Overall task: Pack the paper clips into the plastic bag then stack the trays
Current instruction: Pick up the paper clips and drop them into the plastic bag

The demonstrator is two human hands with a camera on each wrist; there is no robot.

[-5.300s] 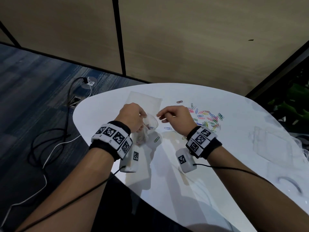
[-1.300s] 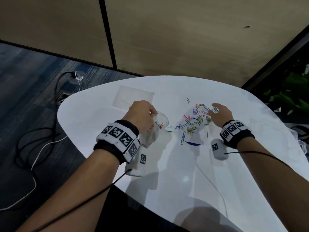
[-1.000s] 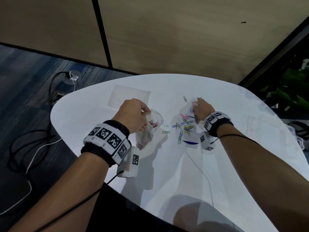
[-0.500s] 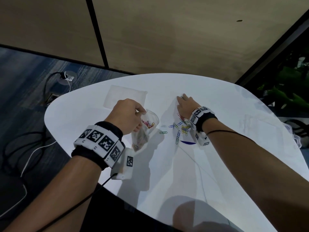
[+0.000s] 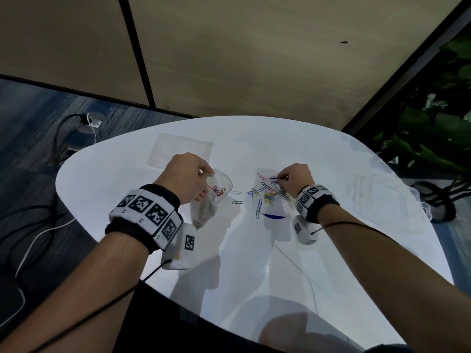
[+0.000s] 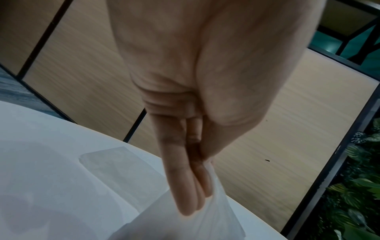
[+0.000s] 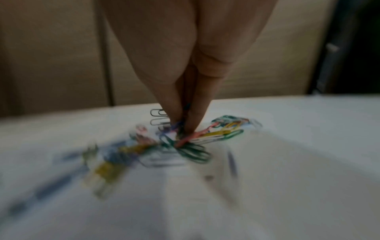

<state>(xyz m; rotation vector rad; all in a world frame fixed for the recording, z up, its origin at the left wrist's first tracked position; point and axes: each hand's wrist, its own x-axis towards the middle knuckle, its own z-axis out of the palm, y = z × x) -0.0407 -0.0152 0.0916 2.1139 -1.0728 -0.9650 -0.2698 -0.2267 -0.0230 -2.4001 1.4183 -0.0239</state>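
My left hand [image 5: 187,175] pinches the rim of a clear plastic bag [image 5: 212,197] and holds its mouth open above the white table [image 5: 254,263]; some coloured paper clips lie inside it. In the left wrist view the fingers [image 6: 185,186] press the bag's film [image 6: 218,216]. A loose pile of coloured paper clips [image 5: 267,196] lies to the right of the bag. My right hand [image 5: 293,178] sits at the pile's far edge, its fingertips [image 7: 185,125] pinching a bunch of paper clips [image 7: 197,142]. Clear trays [image 5: 377,197] lie at the far right of the table.
Another flat clear plastic bag [image 5: 179,154] lies behind my left hand. Stray clips [image 5: 237,202] lie between the bag and the pile. The table edge curves close on the left, with cables [image 5: 38,225] on the floor. Plants [image 5: 433,138] stand at the right.
My right hand swept the scattered clips leftward into a tighter pile, then curled and pinched a bunch of them. The left hand kept holding the bag open.
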